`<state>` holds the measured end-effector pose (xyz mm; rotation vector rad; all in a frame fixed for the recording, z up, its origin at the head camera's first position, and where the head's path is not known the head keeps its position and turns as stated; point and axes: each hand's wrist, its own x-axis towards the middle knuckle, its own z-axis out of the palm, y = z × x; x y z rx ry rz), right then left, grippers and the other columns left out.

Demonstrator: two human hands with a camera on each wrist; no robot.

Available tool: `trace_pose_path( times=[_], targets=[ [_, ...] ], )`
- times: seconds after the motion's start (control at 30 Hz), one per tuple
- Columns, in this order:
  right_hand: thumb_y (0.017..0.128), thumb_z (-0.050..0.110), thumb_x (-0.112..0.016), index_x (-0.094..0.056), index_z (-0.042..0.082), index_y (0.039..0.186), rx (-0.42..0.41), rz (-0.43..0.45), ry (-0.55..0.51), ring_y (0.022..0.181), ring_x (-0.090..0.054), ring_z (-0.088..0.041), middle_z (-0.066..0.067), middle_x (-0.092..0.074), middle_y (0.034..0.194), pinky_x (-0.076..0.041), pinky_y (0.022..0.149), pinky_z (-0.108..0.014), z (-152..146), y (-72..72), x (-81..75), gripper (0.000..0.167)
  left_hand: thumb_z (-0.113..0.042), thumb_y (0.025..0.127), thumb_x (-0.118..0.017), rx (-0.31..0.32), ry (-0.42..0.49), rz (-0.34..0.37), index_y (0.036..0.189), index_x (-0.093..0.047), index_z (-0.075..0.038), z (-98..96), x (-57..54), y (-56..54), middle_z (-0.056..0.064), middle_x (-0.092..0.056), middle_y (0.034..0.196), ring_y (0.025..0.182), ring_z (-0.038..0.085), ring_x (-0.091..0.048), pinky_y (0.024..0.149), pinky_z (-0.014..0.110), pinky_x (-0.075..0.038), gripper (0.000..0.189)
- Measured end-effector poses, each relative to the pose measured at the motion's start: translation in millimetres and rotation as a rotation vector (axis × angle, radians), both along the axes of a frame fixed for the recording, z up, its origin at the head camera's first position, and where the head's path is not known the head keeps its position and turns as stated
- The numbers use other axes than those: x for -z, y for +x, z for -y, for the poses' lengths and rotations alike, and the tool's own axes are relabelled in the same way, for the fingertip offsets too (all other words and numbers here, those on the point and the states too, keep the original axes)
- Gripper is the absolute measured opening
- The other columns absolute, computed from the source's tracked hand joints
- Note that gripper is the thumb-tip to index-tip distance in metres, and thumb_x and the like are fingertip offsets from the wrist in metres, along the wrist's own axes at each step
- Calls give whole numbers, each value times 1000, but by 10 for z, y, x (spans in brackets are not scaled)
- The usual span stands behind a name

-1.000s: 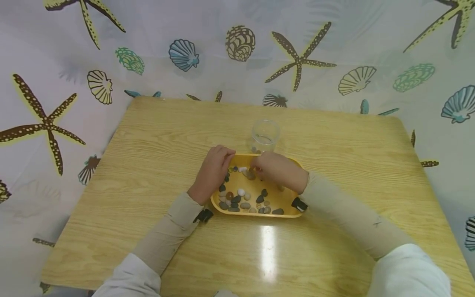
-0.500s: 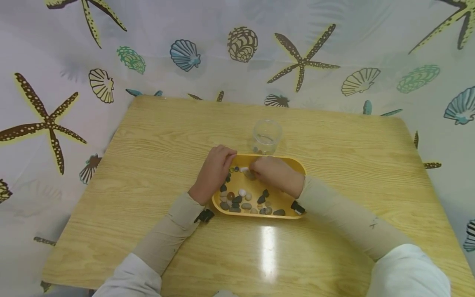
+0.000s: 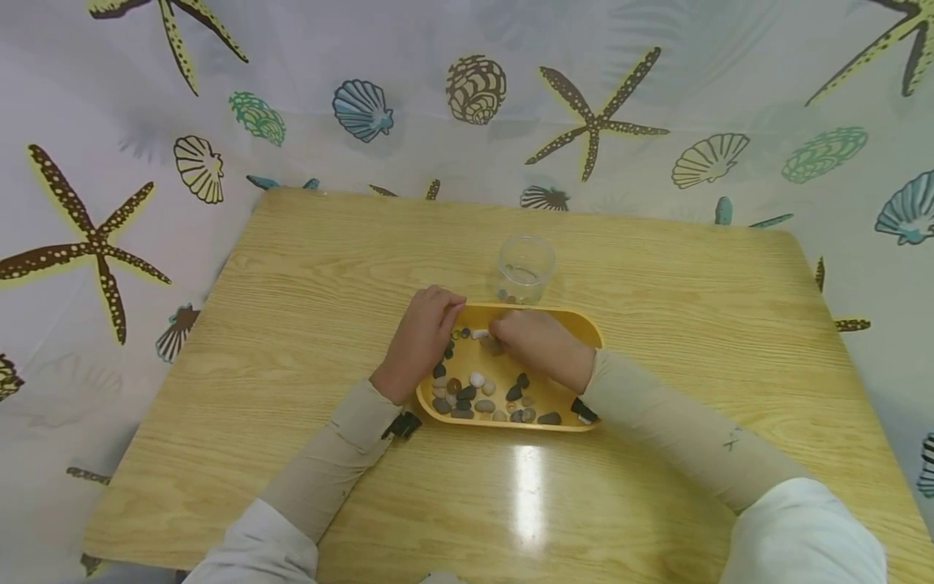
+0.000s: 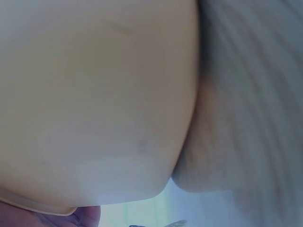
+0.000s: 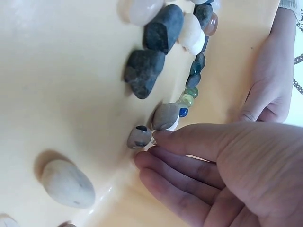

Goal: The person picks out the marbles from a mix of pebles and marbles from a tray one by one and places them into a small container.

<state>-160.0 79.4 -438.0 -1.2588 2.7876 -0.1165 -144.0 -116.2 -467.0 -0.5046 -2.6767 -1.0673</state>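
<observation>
My left hand (image 3: 421, 337) grips the far left rim of the yellow tray (image 3: 503, 428), with the thumb over its inner side. In the right wrist view that thumb shows against the tray wall. My right hand (image 5: 208, 165) reaches into the far side of the tray. Its thumb and fingertips close in on a small clear bead (image 5: 153, 140), mostly hidden between them. A grey-and-white spotted pebble (image 5: 139, 137) and a greyish tan pebble (image 5: 165, 116) lie right at the fingertips. A blue glass bead (image 5: 183, 112) and green beads (image 5: 188, 98) sit just beyond.
Several grey, white and brown pebbles (image 3: 463, 392) line the tray's near left side. Two dark stones (image 3: 516, 388) lie near its middle. A clear plastic cup (image 3: 527, 264) with a few small pieces low in it stands right behind the tray on the wooden table (image 3: 328, 259).
My right hand has shifted slightly left and lower in the tray, its fingers drawing together by the tan pebble. My left hand keeps its place on the rim.
</observation>
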Motion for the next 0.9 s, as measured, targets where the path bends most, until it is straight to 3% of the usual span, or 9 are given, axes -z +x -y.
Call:
trace_pose_path(
  times=[0.47,0.9],
  targets=[
    [85,2,-64,-63,10,78,-30,-97,53,59,-51,-9,1,-59,73,-47,53,-24,-5,-16,62,11,-18,96,-52,4,-11,-30,107,-64,-8,-4,5,-7,0,-58,98,89,15,-49,77,29,-44,19],
    [85,2,-60,-61,8,81,-37,-29,105,58,-50,-11,-1,-57,72,-46,53,-24,-21,-9,-21,7,-18,96,-53,-3,-24,-22,108,-64,-8,7,-7,-2,0,-58,100,90,15,-49,77,28,-45,19]
  ],
)
